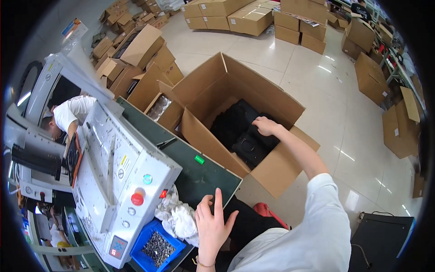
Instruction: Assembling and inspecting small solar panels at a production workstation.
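My right hand (266, 126) reaches down into a large open cardboard box (276, 100). Its fingers are curled in against one of the black items (247, 144) piled inside; the fingertips are partly hidden. These dark pieces look like pouches or cases, and their exact kind does not show. Over the near corner of the dark green workbench (195, 174) my left hand (214, 225) is raised, fingers apart and holding nothing. A crumpled white cloth (174, 215) lies just left of it. Beside the cloth stands a blue bin (140, 242) of small metallic parts.
A grey machine (140, 181) with a red button (137, 197) fills the left side. Another person (74, 111) bends behind it. Cardboard boxes (154, 63) crowd the bench's far end, with more stacks (249, 20) at the back and right. A black cabinet (378, 240) stands at lower right.
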{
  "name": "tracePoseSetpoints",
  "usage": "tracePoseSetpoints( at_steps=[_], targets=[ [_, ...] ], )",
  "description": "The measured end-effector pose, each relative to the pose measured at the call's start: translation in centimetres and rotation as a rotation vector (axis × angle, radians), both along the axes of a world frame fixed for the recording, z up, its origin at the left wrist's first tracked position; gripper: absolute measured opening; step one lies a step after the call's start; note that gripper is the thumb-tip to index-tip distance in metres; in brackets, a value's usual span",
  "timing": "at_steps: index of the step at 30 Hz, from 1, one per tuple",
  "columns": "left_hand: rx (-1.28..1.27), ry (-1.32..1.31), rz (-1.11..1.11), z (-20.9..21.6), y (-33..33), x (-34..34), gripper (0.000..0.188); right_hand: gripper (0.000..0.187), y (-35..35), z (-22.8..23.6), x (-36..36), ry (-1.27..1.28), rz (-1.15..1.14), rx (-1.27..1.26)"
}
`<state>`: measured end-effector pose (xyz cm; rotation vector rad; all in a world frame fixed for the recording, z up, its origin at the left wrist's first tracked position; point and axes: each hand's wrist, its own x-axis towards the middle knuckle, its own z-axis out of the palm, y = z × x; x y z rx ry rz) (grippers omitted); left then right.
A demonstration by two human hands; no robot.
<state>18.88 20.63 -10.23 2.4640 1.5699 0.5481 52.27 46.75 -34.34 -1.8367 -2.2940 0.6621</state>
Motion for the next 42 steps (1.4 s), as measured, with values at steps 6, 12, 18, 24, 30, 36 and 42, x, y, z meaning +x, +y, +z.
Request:
tracePoseSetpoints(
  at_steps=[6,12,18,24,30,36,42],
  targets=[
    [0.007,0.282,0.061,-1.6,2.2,0.3,0.071,0.062,8.2,-2.3,-2.4,-0.223,-0.108,-0.319],
    [0.016,0.332,0.045,-1.9,2.4,0.2,0.064,0.065,10.9,-3.7,-5.5,-0.512,-0.099,-0.56],
    [-0.034,0.34,0.036,-2.2,2.6,0.3,0.067,0.08,12.0,-7.4,-4.3,-0.557,-0.041,-0.586],
    [-0.044,0.359,0.044,-2.3,2.4,-0.1,0.068,0.11,13.4,-5.5,-4.4,-0.474,0.031,-0.85],
    [-0.054,0.38,0.043,-2.1,2.3,-0.3,0.07,0.137,13.7,-1.2,-3.7,-0.58,0.486,-1.037],
    [-0.005,0.366,0.013,-2.3,2.5,0.1,0.067,0.106,11.3,-0.9,-3.6,-0.831,0.665,-0.585],
    [-0.008,0.359,-0.008,-1.9,2.7,0.2,0.071,0.08,12.9,-2.6,-4.1,-0.864,0.724,-0.866]
  ],
)
